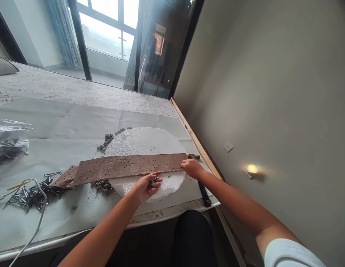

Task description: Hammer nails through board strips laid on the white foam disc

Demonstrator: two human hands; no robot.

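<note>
A long brown perforated strip [125,166] lies across a round white foam slab [146,142] on the sheet-covered table. My left hand [146,186] rests on the foam just below the strip, fingers closed round a small bundle of dark nails [153,181]. My right hand [191,167] pinches the strip's right end, fingers pressed together on it. The strip's left end [65,177] hangs off the foam onto the table.
A pile of loose nails [33,193] and a white cable [40,207] lie at the left. Grey rubble bits [107,140] ring the foam. A clear plastic bag [8,142] sits far left. A black-handled tool [203,193] lies by the table's right edge, near the wall.
</note>
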